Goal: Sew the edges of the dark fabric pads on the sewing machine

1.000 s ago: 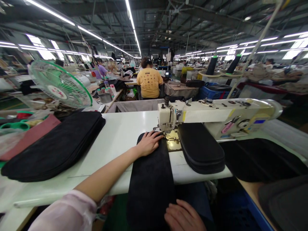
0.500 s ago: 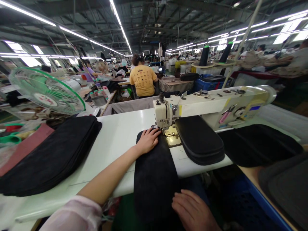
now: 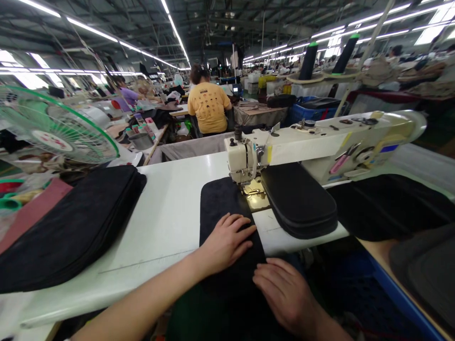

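black panel [image 3: 218, 203] at six o'clock, its one-o'clock edge at the sewing machine [image 3: 302, 147]: seam seemingly underway, sewn length unreadable | left hand [image 3: 227, 244] grip released, flat on panel; right hand [image 3: 284, 291] grip can't tell | left stack [image 3: 71, 227] at eight, right stack [image 3: 300, 201] at four: sewn or waiting, unclear | pale worktop [image 3: 167, 213]; fan [image 3: 53, 139] at nine

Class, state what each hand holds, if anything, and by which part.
The left hand lies flat on the black fabric panel, not gripping it. The right hand is at the panel's right edge; whether it pinches there cannot be told.
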